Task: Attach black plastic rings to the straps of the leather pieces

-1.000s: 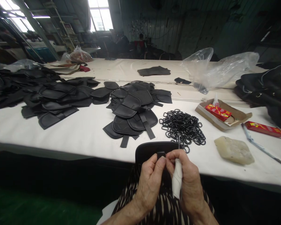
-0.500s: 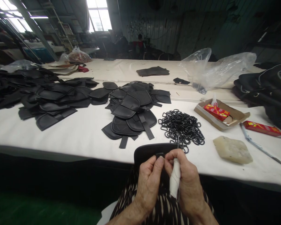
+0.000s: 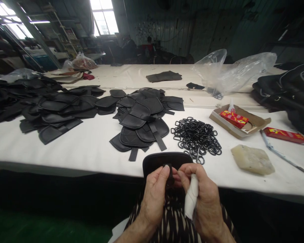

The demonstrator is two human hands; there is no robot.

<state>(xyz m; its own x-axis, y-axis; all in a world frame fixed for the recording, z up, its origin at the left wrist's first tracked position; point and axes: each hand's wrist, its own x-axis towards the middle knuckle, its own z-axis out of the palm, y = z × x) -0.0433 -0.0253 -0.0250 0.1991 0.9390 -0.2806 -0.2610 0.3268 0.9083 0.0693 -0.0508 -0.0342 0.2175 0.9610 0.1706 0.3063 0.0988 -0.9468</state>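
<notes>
My left hand (image 3: 155,192) pinches a black webbing strap (image 3: 170,175) on a black leather flap piece (image 3: 152,162) at the table's front edge, over my lap. My right hand (image 3: 205,192) is closed around a tool with a white wrapped handle (image 3: 192,199). A thin metal tip (image 3: 198,153) juts out past its fingers, so it looks like an awl. The right thumb and index fingertips meet close beside the strap; anything tiny between them is hidden. Just beyond the hands lies a heap of black D-rings (image 3: 196,136).
Stacked black leather pieces (image 3: 136,114) lie ahead, with more (image 3: 58,108) at left. On the right are a cardboard box (image 3: 243,133) with a red packet, a yellowish block (image 3: 252,160), a long thin tool (image 3: 281,153), a red carton (image 3: 285,135) and a black bag (image 3: 281,87).
My hands have spread slightly apart, the left going left and the right going right. More of the strap shows between them. The metal tip has swung right.
</notes>
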